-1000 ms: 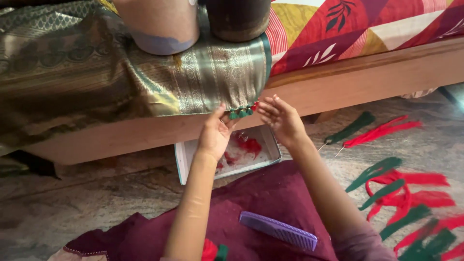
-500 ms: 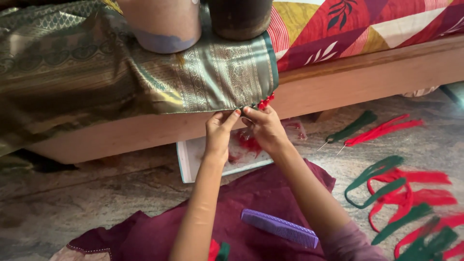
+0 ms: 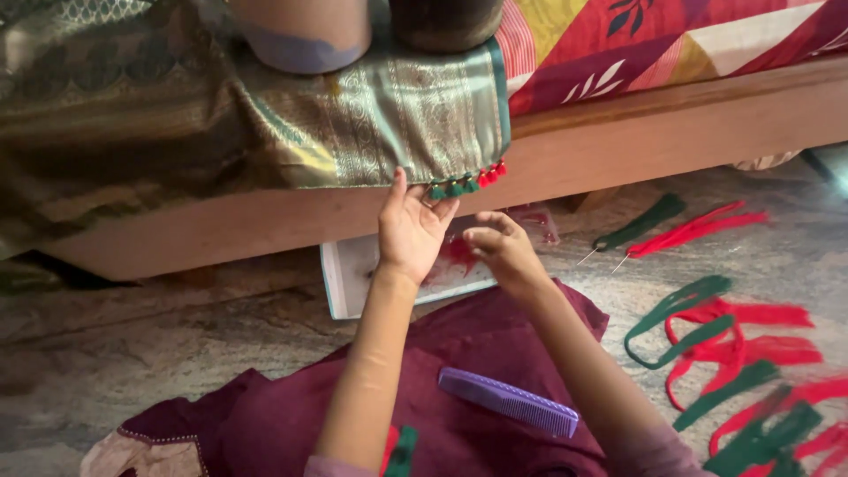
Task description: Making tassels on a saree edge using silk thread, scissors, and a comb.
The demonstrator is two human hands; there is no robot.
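A green and gold woven cloth (image 3: 265,115) hangs over the edge of a wooden bed frame (image 3: 671,132). Small red and green tassels (image 3: 468,181) line its lower right hem. My left hand (image 3: 411,225) is raised with its fingers up against that hem, just left of the tassels. My right hand (image 3: 503,252) is lower and to the right, apart from the cloth, with its fingertips pinched together; whether it holds a thread I cannot tell. Beneath both hands lies a clear plastic tray (image 3: 353,274) with red thread in it.
A purple comb (image 3: 508,402) lies on maroon cloth (image 3: 459,353) over my lap. Loops of red and green thread (image 3: 724,344) are spread on the stone floor at right. Two round vessels (image 3: 305,31) stand on the bed. A red patterned sheet (image 3: 671,35) covers the bed.
My right hand has dropped away from the hem and moved lower right. My left hand has opened and stays at the cloth's edge. The tassels now hang free.
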